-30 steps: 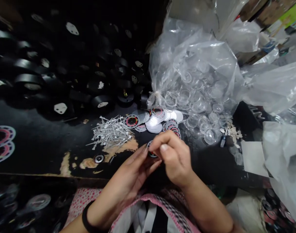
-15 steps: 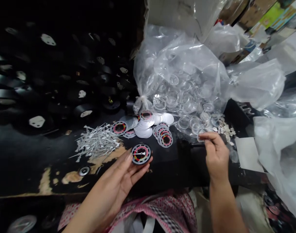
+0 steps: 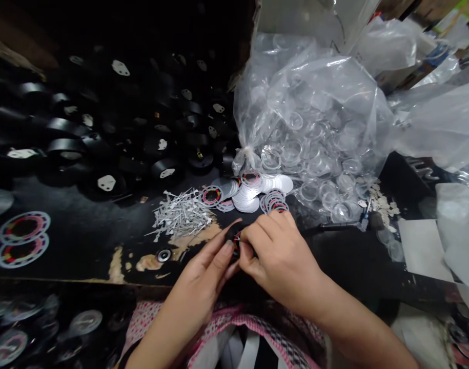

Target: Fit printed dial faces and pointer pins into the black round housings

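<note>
A small round black dial gauge (image 3: 231, 234) sits in the fingers of my left hand (image 3: 203, 274), above the front of the black table. My right hand (image 3: 282, 251) is pinched closed against the gauge's face. Its fingers largely hide both the dial and the clear plastic cover they carry. Just behind my hands lie printed dial discs (image 3: 274, 199), overlapping one another, along with a spread of white-backed discs (image 3: 246, 199). To the left is a heap of white pointers (image 3: 182, 212).
A clear bag (image 3: 314, 97) full of transparent covers stands behind. Many black gauge housings (image 3: 103, 179) crowd the left. Two loose dial discs (image 3: 24, 228) lie at far left. A black-handled tool (image 3: 340, 226) and a white card (image 3: 424, 248) are on the right.
My right hand has come left from beside the bag of clear covers to the gauge in my left hand, and its fingers now cover the dial. The view has swung left.
</note>
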Available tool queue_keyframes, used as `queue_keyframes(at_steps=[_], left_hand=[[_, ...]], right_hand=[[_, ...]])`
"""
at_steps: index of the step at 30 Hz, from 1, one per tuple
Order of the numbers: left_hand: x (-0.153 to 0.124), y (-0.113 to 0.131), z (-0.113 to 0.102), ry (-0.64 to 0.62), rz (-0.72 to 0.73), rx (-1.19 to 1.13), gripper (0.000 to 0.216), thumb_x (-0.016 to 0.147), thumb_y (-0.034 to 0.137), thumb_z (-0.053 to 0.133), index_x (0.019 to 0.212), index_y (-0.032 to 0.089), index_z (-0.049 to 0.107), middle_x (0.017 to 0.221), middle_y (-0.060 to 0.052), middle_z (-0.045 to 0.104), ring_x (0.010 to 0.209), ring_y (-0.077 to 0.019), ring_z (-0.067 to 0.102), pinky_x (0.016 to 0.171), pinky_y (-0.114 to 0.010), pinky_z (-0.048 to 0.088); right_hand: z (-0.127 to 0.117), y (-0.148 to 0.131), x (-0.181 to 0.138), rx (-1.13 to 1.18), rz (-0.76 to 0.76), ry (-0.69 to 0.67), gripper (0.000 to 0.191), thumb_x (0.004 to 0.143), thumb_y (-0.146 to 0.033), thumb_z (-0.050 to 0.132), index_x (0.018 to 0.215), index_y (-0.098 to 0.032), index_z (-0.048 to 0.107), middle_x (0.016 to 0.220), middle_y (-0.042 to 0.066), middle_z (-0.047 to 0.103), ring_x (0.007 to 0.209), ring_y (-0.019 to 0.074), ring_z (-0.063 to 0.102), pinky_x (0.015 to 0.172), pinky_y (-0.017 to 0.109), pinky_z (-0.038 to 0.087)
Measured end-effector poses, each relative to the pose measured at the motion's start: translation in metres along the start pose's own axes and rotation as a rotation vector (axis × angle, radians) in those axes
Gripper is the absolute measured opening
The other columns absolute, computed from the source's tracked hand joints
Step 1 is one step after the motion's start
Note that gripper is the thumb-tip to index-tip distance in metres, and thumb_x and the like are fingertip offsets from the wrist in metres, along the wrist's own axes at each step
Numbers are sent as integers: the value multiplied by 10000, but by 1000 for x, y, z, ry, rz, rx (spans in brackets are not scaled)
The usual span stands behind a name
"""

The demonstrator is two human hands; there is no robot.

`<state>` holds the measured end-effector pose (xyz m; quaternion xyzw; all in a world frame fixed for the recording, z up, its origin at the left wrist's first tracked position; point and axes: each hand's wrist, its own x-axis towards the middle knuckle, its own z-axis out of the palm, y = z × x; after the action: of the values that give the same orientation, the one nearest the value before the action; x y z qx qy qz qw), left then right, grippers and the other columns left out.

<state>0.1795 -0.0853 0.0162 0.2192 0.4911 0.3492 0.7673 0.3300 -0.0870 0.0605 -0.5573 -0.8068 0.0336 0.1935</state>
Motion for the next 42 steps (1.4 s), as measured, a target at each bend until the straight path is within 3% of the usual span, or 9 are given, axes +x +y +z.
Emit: queue_keyframes(at_steps=[5,9,13,18,22,27,33,37,42], left_hand=[[1,-4,0,56,25,-68,447,725,534,813,1105,299,784,1259,-54,741,1239,-339,633,970,-374,573],[8,-1,-12,40,107,4,452,756,456,815,1177,308,751,1386,-44,665,1328,-342,557,1039,-404,529],[8,0,-10,57,87,-149,356,759,408,825,1089,281,782,1352,-44,689,1311,-351,572,1006,-441,564],[2,1,-3,90,-20,-201,429,679,412,883,1071,273,782,1283,-54,728,1284,-370,592,1004,-487,571],[3,9,-3,101,-49,-244,498,658,384,903,1097,204,751,1242,-100,741,1171,-356,672,950,-454,606],[8,18,-4,-45,-88,-309,266,830,340,778,1040,180,741,1160,-102,766,1045,-272,733,954,-403,598],[7,18,1,-51,-123,-349,166,893,282,707,1033,203,746,1163,-76,769,1053,-245,729,945,-382,598],[6,19,7,-78,-113,-351,173,896,288,703,1039,212,764,1173,-62,770,1016,-228,740,922,-355,602],[5,18,8,-76,-100,-329,192,883,301,715,1047,214,766,1141,-64,779,1007,-227,739,924,-351,592]], right_hand=[[-7,-7,9,253,306,-78,89,874,-146,601,792,-167,627,738,-12,647,672,131,546,712,306,389],[-7,18,28,527,361,-169,116,910,-203,614,806,-195,666,740,-31,675,679,113,601,674,250,418],[8,66,63,127,517,97,205,954,-249,575,1106,-155,675,1106,126,691,986,235,644,860,366,467],[20,98,82,-78,531,28,232,920,-181,586,1113,-119,698,1100,186,685,1034,308,641,908,463,487],[11,94,59,-18,497,141,316,972,-172,471,1212,-117,670,1118,168,687,1077,272,629,969,435,483],[1,80,28,259,528,359,351,931,-221,531,1260,-178,647,1025,96,721,932,214,662,899,402,521],[-5,48,16,675,572,177,312,924,-289,581,1203,-205,692,859,28,704,668,138,617,688,306,544],[0,30,9,678,477,155,288,948,-306,587,1208,-255,698,967,36,696,761,147,627,745,314,548],[-1,36,2,774,578,156,279,934,-314,601,1187,-246,697,903,22,686,680,133,608,658,289,546]])
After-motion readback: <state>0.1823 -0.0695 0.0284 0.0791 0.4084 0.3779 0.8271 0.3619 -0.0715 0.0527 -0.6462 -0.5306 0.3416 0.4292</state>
